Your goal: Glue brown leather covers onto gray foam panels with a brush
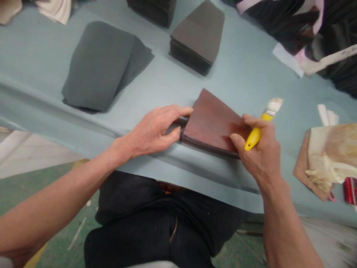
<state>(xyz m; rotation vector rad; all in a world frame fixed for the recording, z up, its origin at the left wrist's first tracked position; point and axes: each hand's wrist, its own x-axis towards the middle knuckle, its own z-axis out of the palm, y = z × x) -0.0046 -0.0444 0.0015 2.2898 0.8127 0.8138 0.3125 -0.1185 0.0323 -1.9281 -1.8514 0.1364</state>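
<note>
A stack of reddish-brown, leather-like pieces (213, 121) lies near the table's front edge, between my two hands. My left hand (156, 128) is at its left end, thumb and forefinger apart, fingertips at the stack's edge. At the right end my right hand (260, 149) has thumb and fingers against the stack. That same hand also keeps a paintbrush (254, 137) tucked in it; the yellow handle crosses the hand and the whitish bristles point up and away from me.
A fanned stack of dark grey pieces (100, 63) lies at the left. Farther back is a neat dark stack (199, 35), with a black block-like pile (156, 9) beside it. Black bundles (292, 22) fill the far right. A glue-stained board (334, 145) and red can (350, 190) stand at right.
</note>
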